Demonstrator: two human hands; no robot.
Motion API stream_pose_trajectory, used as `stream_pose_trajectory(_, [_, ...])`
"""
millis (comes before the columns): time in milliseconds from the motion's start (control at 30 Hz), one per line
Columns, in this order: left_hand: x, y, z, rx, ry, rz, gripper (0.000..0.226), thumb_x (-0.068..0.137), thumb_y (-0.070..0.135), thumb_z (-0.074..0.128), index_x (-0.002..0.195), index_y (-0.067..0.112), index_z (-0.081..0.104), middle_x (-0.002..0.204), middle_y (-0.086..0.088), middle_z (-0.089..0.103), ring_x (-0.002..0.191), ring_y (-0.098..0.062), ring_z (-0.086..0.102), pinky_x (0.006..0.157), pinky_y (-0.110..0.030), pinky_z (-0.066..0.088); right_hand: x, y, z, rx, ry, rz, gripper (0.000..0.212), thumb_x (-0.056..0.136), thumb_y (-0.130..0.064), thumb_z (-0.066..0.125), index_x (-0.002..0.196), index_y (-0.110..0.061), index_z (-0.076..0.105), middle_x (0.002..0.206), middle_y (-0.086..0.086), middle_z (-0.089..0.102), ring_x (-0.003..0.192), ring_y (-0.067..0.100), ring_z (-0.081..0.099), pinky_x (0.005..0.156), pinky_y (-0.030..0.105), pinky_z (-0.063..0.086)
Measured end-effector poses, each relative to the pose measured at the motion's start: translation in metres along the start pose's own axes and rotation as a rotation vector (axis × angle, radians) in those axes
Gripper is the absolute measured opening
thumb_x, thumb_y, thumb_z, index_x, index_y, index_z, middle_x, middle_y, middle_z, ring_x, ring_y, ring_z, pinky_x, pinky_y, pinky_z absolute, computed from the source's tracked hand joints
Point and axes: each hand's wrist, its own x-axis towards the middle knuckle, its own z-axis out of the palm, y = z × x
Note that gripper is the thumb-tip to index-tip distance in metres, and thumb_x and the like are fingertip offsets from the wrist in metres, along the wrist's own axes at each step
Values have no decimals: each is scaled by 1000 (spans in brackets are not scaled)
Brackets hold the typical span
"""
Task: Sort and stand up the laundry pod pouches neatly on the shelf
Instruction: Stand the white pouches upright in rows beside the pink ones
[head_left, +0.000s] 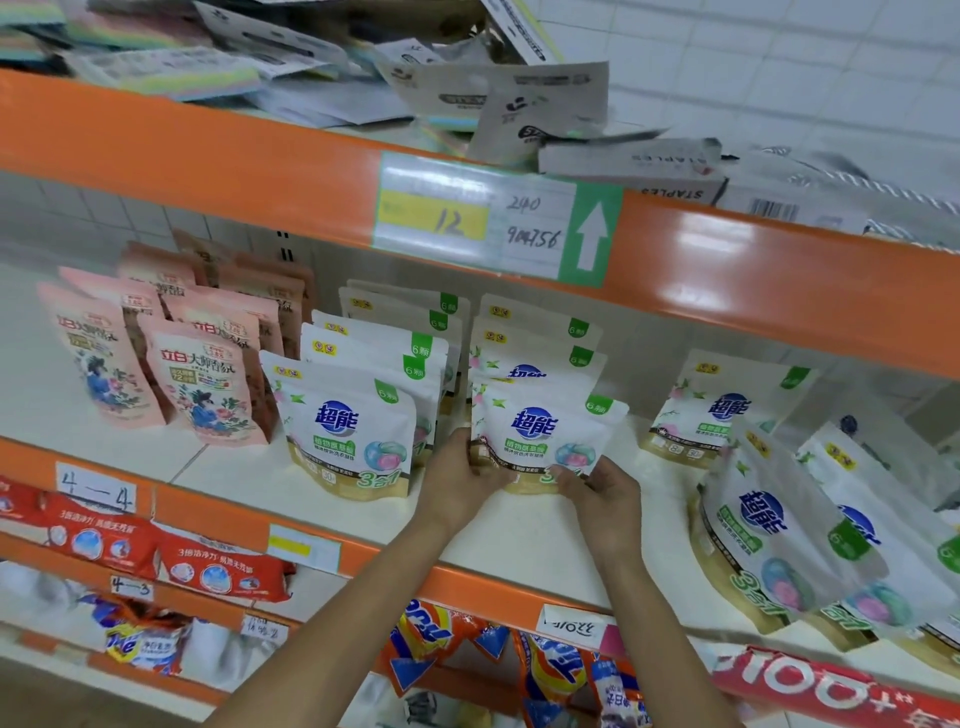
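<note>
A white laundry pod pouch (540, 426) with a blue logo stands upright at the front of a row on the white shelf (519, 540). My left hand (460, 483) grips its lower left corner and my right hand (605, 496) pinches its lower right edge. Several more white pouches stand behind it, and a second row (348, 415) stands just to its left. On the right, several white pouches (779, 519) lie tilted and tumbled in a heap. One white pouch (722, 410) stands alone further back.
Pink pouches (202, 384) stand in rows at the left of the same shelf. An orange beam with a price label (483, 218) runs overhead, with loose grey packets above it. Red and orange detergent bags (223, 566) fill the lower shelves.
</note>
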Motion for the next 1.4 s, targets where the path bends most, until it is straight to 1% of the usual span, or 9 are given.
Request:
stream_pose_trajectory(133, [5,-5,6,83,104,-31,47,67,26,84,107,15,61,105,-1,66,95,-18,62,76,-30,50,5,0,5,-49,-1,-29,16,85,-8,70,99,-13,73,96,-3,76,90,15,70,84,46,56])
stream_pose_trajectory(233, [3,-2,8,110,151,-8,41,76,28,79,109,14,59,107,-2,66,95,-20,60,73,-27,45,7,2,6,-45,7,-15,15,87,-8,68,99,-14,72,96,-4,75,91,14,70,84,45,57])
stream_pose_trajectory(400, [1,4,8,59,144,-4,46,80,20,77,118,13,53,98,6,61,78,-5,56,63,-16,39,11,5,6,-46,-10,6,21,83,0,66,99,-13,70,98,-4,75,94,14,70,85,41,57])
stream_pose_trajectory(533, [0,3,8,25,168,-3,49,80,16,76,122,14,52,100,8,59,92,-13,60,76,-20,44,9,5,9,-29,-23,8,15,85,0,64,92,-13,69,94,-2,75,90,16,70,79,37,57])
stream_pose_trajectory(700, [1,5,3,-17,182,-8,46,81,10,74,121,15,51,92,15,55,78,9,51,61,-2,38,10,2,15,-21,-52,-24,18,89,-1,61,83,-17,65,90,-1,74,84,13,69,70,25,52])
stream_pose_trajectory(867, [-1,5,4,-32,178,-4,48,81,11,74,124,14,51,96,12,60,80,6,53,65,-5,42,9,6,13,-5,-41,-15,11,90,-4,62,86,-13,67,88,-2,74,82,11,68,71,31,54])
stream_pose_trajectory(1000, [0,6,5,-68,168,1,50,82,12,74,127,14,51,114,0,64,99,-12,60,86,-25,48,10,8,11,-4,-17,-10,13,90,-2,61,87,-13,68,88,0,75,85,16,69,79,42,56])
stream_pose_trajectory(1233, [2,8,7,-118,166,9,55,80,10,75,130,13,51,120,-2,64,111,-18,60,98,-38,50,15,4,12,-26,28,-20,19,89,1,60,86,-16,68,91,1,75,88,21,70,84,47,57])
stream_pose_trajectory(1400, [-2,7,7,-155,141,14,53,81,9,74,128,15,50,112,4,62,105,-14,60,92,-27,51,13,6,10,-34,33,-19,14,90,-2,61,92,-14,68,94,0,75,89,17,70,84,43,57])
